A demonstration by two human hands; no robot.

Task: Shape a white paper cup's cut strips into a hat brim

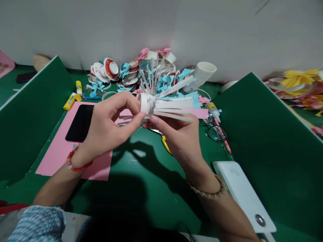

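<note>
- White cut cup point(161, 104), prob. paper: held up in mid-air over the desk point(132, 196), approx. centre of view, btwn both hands.
- Short round band at its L end; long thin strips fan out, some upward, most to the R; a few more poke out L below the band. Crinkled whitish bit wrapped round the middle, too blurry to ID.
- L hand point(108, 122): thumb + fingers pinching the band.
- R hand point(180, 131): thumb pressed at lower edge by the wrapped bit, fingers curled under the strips, gripping it too.
- Behind: heap of red/white/blue/pink paper pcs point(111, 69) by the wall, plus stacked cups point(205, 71), tilted.
- L side: pink paper point(58, 151) w/ dark phone point(78, 122) on it, partly hidden by L hand; yellow glue sticks point(79, 88) nr top corner.
- R side: glue bottle point(213, 110), specs point(216, 133), pink pen point(222, 136), white device point(243, 191).
- Yellow-handled scissors point(166, 144) under the hands, partly blocked by R hand.
- Green partitions point(275, 144) wall in both sides.
</note>
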